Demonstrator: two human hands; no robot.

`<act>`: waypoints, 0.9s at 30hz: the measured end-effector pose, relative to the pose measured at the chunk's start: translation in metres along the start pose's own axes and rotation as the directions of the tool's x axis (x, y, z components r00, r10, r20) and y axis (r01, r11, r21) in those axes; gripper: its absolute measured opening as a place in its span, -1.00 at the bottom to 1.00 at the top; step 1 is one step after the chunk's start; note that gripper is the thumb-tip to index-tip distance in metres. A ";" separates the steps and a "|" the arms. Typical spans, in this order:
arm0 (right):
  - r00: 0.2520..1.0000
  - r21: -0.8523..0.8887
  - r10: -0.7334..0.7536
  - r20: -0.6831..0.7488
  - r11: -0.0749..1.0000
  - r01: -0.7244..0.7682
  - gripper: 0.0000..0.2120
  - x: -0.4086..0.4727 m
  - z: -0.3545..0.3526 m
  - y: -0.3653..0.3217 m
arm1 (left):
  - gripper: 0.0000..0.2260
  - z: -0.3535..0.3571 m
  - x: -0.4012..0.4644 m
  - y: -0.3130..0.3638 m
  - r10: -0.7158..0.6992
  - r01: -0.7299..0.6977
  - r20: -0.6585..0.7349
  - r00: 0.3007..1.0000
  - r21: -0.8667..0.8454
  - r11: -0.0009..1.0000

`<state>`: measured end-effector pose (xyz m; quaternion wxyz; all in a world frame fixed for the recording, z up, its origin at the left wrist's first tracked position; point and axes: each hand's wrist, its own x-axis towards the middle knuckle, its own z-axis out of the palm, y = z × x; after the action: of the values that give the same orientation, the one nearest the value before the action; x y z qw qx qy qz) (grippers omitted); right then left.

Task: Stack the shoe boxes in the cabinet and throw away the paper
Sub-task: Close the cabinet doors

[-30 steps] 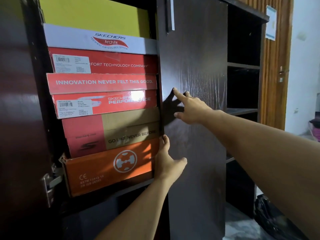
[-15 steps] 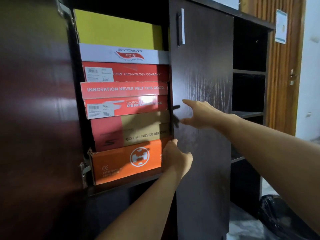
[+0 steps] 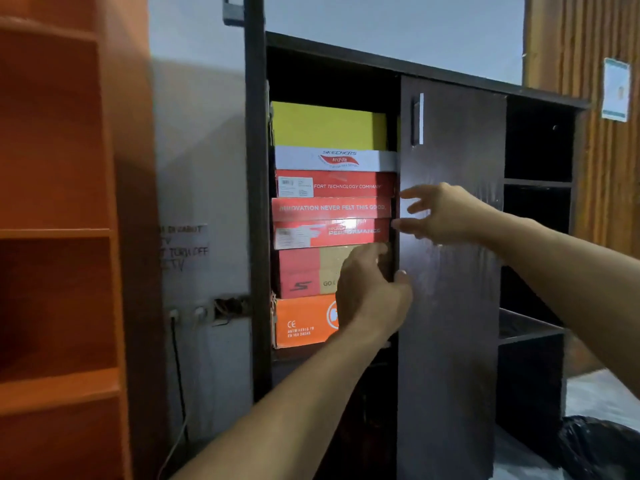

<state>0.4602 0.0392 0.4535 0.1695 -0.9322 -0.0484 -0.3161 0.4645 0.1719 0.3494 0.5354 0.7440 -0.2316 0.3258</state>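
Closest to the camera are the 2 bare forearms reaching in from the bottom and right. The left hand (image 3: pixel 372 292) is up against the red-and-tan box (image 3: pixel 304 271), fingers loosely bent over its right end with the thumb touching the inner edge of the closed right door (image 3: pixel 450 254); can't really tell if it's gripping anything, looks more like resting or pushing. The right hand (image 3: pixel 440 211) floats just in front of that door's edge with fingers spread wide and holding nothing, fingertips near the right ends of the red boxes. Down in the bottom right corner there's a black trash bag (image 3: pixel 602 445) on the floor. The shoe boxes sit stacked in the cabinet (image 3: pixel 415 69) in its left compartment, 6 high as far as I can see: orange box (image 3: pixel 301 322) at the bottom on the shelf, then the red-and-tan one, red Performance box (image 3: pixel 329 232), red box with the white label (image 3: pixel 336 185), white ArchFit box (image 3: pixel 334 159), and a yellow box (image 3: pixel 327 124) on top. The left door (image 3: pixel 254 202) is swung open, seen edge on. Far left is an orange shelf unit (image 3: pixel 55 233).
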 end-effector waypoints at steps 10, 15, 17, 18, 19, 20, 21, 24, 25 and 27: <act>0.979 0.248 -0.172 -0.110 0.949 0.195 -0.48 -0.019 -0.035 -0.093 | -0.82 -0.120 -0.016 0.039 0.723 -0.753 -0.410 0.556 0.121 0.647; 0.967 0.338 -0.225 -0.118 0.907 0.252 -0.53 -0.033 -0.043 -0.134 | -0.79 -0.154 0.001 0.019 0.467 -0.563 -0.566 0.679 0.007 0.826; 0.957 0.336 -0.265 -0.119 0.896 0.290 -0.53 -0.040 -0.042 -0.148 | -0.76 -0.157 0.006 0.012 0.280 -0.404 -0.508 0.815 -0.150 0.902; 0.952 0.343 -0.280 -0.120 0.889 0.305 -0.52 -0.044 -0.040 -0.154 | -0.74 -0.156 0.007 0.008 0.179 -0.307 -0.429 0.886 -0.251 0.918; 0.948 0.352 -0.295 -0.121 0.880 0.319 -0.50 -0.047 -0.038 -0.159 | -0.72 -0.155 0.008 0.006 0.105 -0.224 -0.327 0.939 -0.351 0.909; 0.943 0.357 -0.309 -0.125 0.873 0.333 -0.46 -0.050 -0.035 -0.162 | -0.69 -0.154 0.010 0.001 0.061 -0.155 -0.228 0.972 -0.422 0.893; 0.938 0.350 -0.322 -0.130 0.870 0.347 -0.43 -0.052 -0.032 -0.165 | -0.66 -0.152 0.012 -0.005 0.040 -0.104 -0.149 0.988 -0.453 0.886; 0.929 0.280 -0.340 -0.147 0.886 0.369 -0.38 -0.054 -0.023 -0.166 | -0.51 -0.143 0.017 -0.023 0.041 -0.040 -0.007 0.999 -0.483 0.875; 0.929 0.251 -0.339 -0.147 0.896 0.367 -0.37 -0.054 -0.021 -0.165 | -0.44 -0.140 0.018 -0.028 0.046 -0.029 0.022 0.999 -0.496 0.868; 0.936 0.228 -0.325 -0.134 0.909 0.349 -0.37 -0.054 -0.017 -0.159 | -0.36 -0.130 0.019 -0.038 0.055 -0.019 0.058 0.997 -0.498 0.867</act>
<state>0.3759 0.1832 0.4786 0.2298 -0.8654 -0.2399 -0.3751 0.4727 0.3075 0.3666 0.6940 0.5874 -0.3406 0.2393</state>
